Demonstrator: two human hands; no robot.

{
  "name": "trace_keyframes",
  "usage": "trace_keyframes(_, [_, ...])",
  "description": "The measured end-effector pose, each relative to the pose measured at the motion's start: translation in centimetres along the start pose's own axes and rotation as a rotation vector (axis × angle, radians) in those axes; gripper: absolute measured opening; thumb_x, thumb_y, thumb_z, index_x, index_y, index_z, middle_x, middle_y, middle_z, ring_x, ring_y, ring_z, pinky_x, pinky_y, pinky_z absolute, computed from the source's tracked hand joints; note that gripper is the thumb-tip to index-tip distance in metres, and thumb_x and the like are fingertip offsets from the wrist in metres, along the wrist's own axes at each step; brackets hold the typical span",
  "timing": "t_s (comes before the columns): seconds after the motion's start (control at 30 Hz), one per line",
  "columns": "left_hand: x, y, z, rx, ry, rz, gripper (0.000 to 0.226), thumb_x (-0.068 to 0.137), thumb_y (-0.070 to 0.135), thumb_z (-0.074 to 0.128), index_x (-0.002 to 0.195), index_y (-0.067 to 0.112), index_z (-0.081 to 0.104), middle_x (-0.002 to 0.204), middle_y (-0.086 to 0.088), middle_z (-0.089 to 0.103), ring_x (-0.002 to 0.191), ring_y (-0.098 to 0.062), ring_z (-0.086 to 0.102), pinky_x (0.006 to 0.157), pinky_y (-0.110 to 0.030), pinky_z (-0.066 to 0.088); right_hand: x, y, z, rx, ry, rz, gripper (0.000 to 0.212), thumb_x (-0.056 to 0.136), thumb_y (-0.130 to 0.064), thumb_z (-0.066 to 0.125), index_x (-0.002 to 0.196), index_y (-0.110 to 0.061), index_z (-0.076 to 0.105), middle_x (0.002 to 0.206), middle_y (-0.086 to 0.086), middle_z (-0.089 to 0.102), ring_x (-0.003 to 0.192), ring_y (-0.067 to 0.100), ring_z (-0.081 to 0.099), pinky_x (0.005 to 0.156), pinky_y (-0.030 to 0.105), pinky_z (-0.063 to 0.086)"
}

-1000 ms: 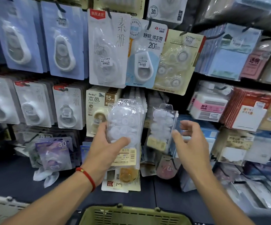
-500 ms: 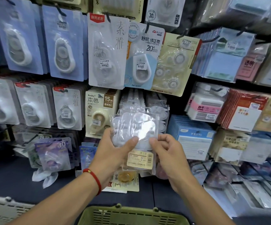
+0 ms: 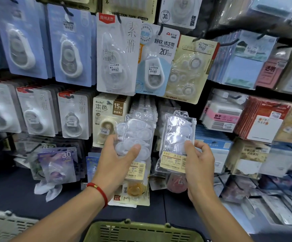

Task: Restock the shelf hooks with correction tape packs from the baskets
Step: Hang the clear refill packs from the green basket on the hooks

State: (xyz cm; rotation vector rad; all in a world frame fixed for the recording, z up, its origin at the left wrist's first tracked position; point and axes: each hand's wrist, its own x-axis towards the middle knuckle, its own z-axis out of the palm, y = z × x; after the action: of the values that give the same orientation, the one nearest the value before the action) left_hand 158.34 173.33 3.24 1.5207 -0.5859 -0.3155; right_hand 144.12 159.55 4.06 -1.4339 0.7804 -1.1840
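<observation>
My left hand (image 3: pixel 117 159) grips a stack of clear bags of white correction tapes (image 3: pixel 136 135) in front of the middle shelf row. My right hand (image 3: pixel 197 165) pinches one separate clear pack of correction tapes (image 3: pixel 175 137) by its lower right edge, holding it upright to the right of the stack. Its hang hole at the top is level with the row of similar clear packs hanging behind (image 3: pixel 147 105). A green basket (image 3: pixel 141 231) sits below my arms at the bottom edge.
Carded correction tapes fill the hooks: blue cards (image 3: pixel 70 46) at upper left, white cards (image 3: pixel 73 116) at middle left, a beige 15M card (image 3: pixel 108 110). Sticky-note packs (image 3: pixel 243 70) and paper goods hang at right. A white basket (image 3: pixel 7 224) shows at lower left.
My right hand reached to the stack held by my left hand, took one clear pack off it and moved it to the right and upward.
</observation>
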Motion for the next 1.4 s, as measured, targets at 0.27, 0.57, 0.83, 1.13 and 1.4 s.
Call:
trace_keyframes(0.27, [0.0,0.2,-0.2,-0.035,0.017,-0.001,0.062,0.086,0.042,0.081,0.138,0.024,0.052,0.125,0.004,0.069,0.115,-0.017,0.067,0.105,-0.048,0.054,0.2,-0.1,-0.3,-0.005,0.031,0.001,0.032,0.085,-0.052,0.063,0.104,-0.026,0.06,0.068,0.006,0.056,0.067,0.025,0.052,0.073,0.054,0.055])
trace_keyframes(0.57, [0.0,0.0,-0.1,-0.06,0.008,0.035,0.043,0.087,0.037,0.082,0.122,0.029,0.057,0.106,0.013,0.074,0.091,0.004,0.07,0.084,-0.026,0.054,1.0,0.2,-1.4,-0.507,0.049,-0.208,0.021,0.1,-0.043,0.063,0.114,-0.03,0.056,0.108,-0.008,0.067,0.085,0.001,0.061,0.077,0.029,0.048])
trace_keyframes(0.83, [-0.6,-0.3,0.7,-0.129,-0.083,0.041,0.061,0.062,0.047,0.089,0.113,0.029,0.059,0.103,0.008,0.079,0.093,-0.013,0.078,0.076,-0.032,0.062,-1.2,0.3,0.0,-0.483,-0.48,-0.217,0.023,0.097,-0.051,0.066,0.091,-0.029,0.071,0.087,-0.014,0.074,0.078,0.001,0.066,0.069,0.015,0.05])
trace_keyframes(1.13, [-0.5,-0.4,1.1,-0.135,-0.062,0.053,0.038,0.083,0.028,0.086,0.111,0.029,0.059,0.104,0.009,0.078,0.097,-0.009,0.075,0.087,-0.031,0.059,-0.7,-0.2,-0.4,-0.162,-0.151,-0.071,0.039,0.086,-0.06,0.052,0.087,-0.021,0.054,0.076,0.004,0.052,0.069,0.021,0.049,0.067,0.044,0.043])
trace_keyframes(1.4, [-0.2,-0.4,0.6,-0.148,-0.03,0.053,0.04,0.083,0.034,0.083,0.115,0.032,0.058,0.108,0.009,0.077,0.092,0.001,0.074,0.071,-0.014,0.056,0.0,-0.4,-1.3,-0.141,-0.103,0.008,0.032,0.091,-0.058,0.054,0.084,-0.027,0.059,0.073,0.005,0.048,0.066,0.023,0.045,0.065,0.043,0.036])
